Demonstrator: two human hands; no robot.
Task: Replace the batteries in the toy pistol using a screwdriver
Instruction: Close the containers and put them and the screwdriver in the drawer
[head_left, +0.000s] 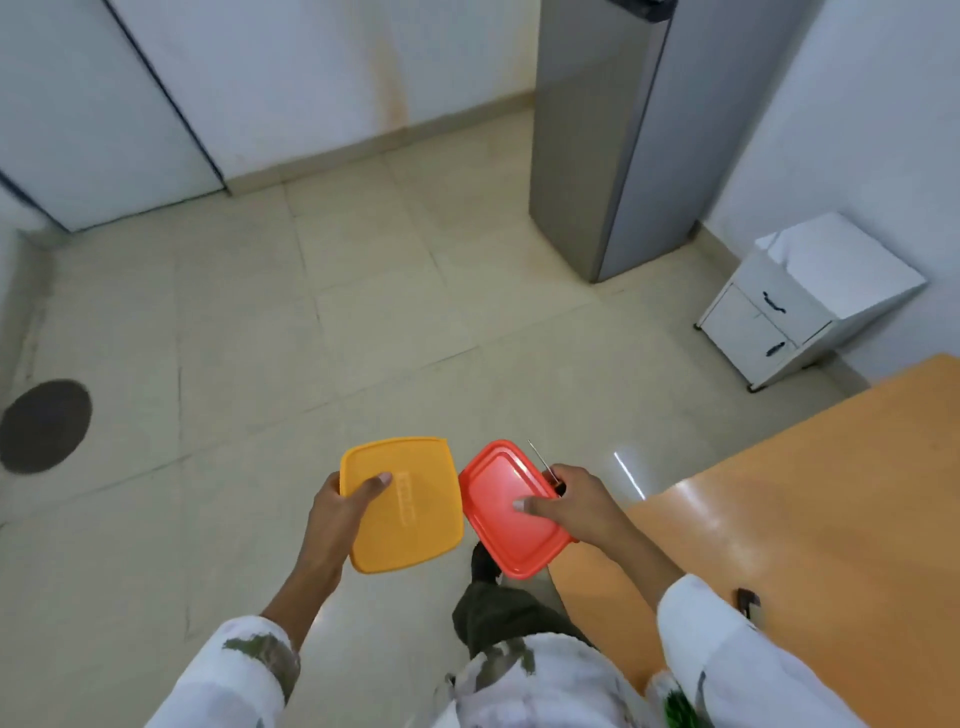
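Note:
My left hand (343, 512) grips a square yellow lidded container (402, 504) by its left edge, thumb on the lid. My right hand (571, 501) holds a red lidded container (506, 512) by its right side, thumb pressed on the lid. Together with that box, the right hand holds a thin screwdriver (543, 462) whose metal shaft sticks up past the fingers. Both containers are carried in the air above the floor, side by side and almost touching. No toy pistol or batteries are visible.
An orange wooden table (810, 499) lies to my right, with a small dark object (748, 600) near its edge. A grey fridge (608, 145) and a white drawer cabinet (800, 306) stand ahead right. A dark round mat (44, 426) lies on the tiled floor at left.

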